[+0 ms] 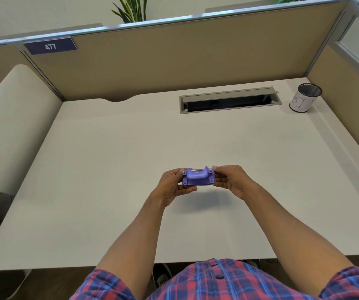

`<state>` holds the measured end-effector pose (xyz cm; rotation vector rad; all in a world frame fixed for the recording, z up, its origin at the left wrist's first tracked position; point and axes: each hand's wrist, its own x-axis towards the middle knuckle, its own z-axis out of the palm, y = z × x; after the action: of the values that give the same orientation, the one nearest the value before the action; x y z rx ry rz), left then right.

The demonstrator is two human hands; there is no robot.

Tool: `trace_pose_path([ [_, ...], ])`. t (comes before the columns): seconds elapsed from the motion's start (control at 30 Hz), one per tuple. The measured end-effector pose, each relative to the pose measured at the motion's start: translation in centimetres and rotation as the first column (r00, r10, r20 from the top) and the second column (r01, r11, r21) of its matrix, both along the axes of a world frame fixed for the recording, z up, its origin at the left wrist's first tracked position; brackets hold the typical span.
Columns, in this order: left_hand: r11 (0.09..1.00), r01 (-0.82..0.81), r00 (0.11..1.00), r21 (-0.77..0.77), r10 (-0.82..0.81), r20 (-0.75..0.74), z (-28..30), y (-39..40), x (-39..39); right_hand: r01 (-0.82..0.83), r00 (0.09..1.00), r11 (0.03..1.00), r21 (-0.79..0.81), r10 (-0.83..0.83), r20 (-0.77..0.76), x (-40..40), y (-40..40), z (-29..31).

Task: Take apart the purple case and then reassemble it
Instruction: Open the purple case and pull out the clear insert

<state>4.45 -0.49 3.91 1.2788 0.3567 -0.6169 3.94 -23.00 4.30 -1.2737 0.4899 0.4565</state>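
The purple case is a small rectangular plastic block with a raised hump in its middle and round studs at its corners. It is held a little above the white desk, near the front centre, and casts a shadow below. My left hand grips its left end, thumb and fingers wrapped around the edge. My right hand grips its right end, fingertips at the top right corner. The case appears whole, in one piece. Its underside is hidden.
A grey cable slot is cut into the desk at the back. A mesh cup with a paper label stands at the back right. Tan partition walls close the back and right. A cream divider rises on the left.
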Motion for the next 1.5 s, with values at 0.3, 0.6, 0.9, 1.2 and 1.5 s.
trace_pose_path([
  [0.3, 0.999, -0.042, 0.999, -0.025, 0.042, 0.010, 0.4, -0.1, 0.5, 0.077, 0.997, 0.990, 0.119, -0.076, -0.010, -0.1, 0.3, -0.5],
  [0.6, 0.998, -0.063, 0.996, -0.005, 0.064, 0.060, 0.8, 0.0, 1.0, -0.052, 0.994, 0.988, 0.145, 0.038, 0.098, -0.6, 0.4, -1.0],
  [0.9, 0.998, 0.048, 0.989, -0.029, -0.043, 0.141, 1.5, 0.1, 1.4, -0.004, 0.993, 0.980, 0.198, -0.019, 0.114, -0.3, 0.5, -0.8],
  [1.2, 0.992, 0.121, 0.974, -0.036, -0.112, 0.196, 1.7, 0.2, 1.6, -0.003, 0.988, 0.967, 0.256, -0.037, 0.151, -0.5, 0.2, -1.2],
  [1.5, 0.995, 0.068, 0.984, -0.070, -0.055, 0.172, 1.7, 0.6, 2.0, -0.126, 0.967, 0.944, 0.304, 0.050, 0.248, -0.6, -0.1, -0.8],
])
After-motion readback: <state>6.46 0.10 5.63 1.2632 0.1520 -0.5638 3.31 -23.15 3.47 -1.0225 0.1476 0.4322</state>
